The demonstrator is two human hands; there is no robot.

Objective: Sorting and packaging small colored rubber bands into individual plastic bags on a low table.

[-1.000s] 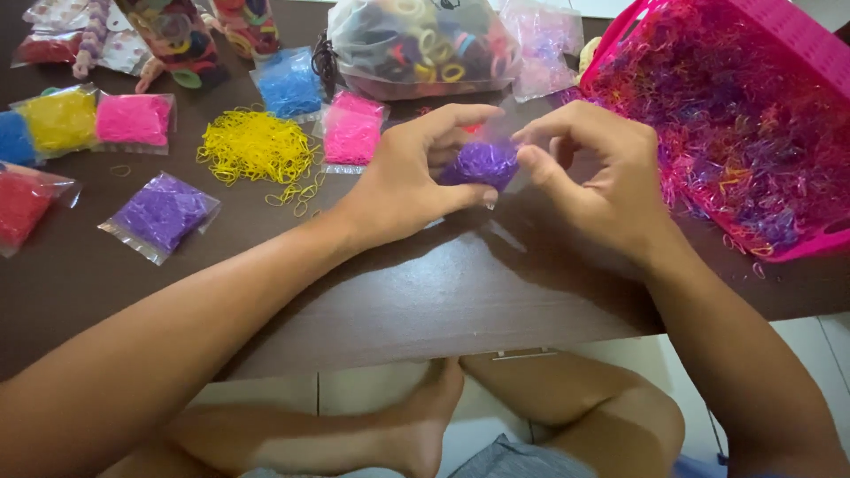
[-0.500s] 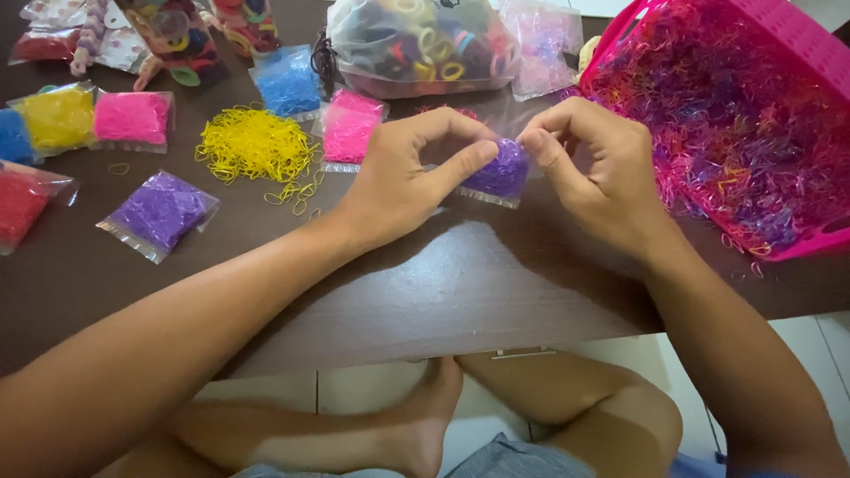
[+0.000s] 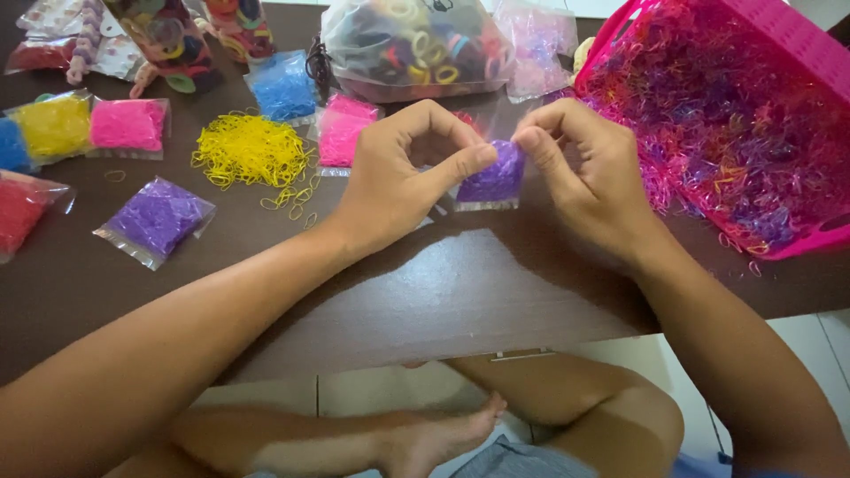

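A small clear bag of purple rubber bands (image 3: 492, 177) hangs just above the dark brown table (image 3: 425, 292), upright. My left hand (image 3: 398, 181) pinches its top left corner between thumb and forefinger. My right hand (image 3: 589, 173) pinches the top right corner the same way. Both hands are close together over the middle of the table.
A pink basket (image 3: 779, 53) full of mixed bands stands at the right. A loose yellow pile (image 3: 250, 150) lies left of my hands, among small bags in purple (image 3: 158, 219), pink (image 3: 128, 126), yellow (image 3: 53, 126), blue (image 3: 282, 87) and red (image 3: 19, 212). A large clear bag of hair ties (image 3: 416, 40) sits behind.
The purple bag went from bunched between both hands to hanging upright, held by its top corners. Both hands rose slightly and drew a little apart.
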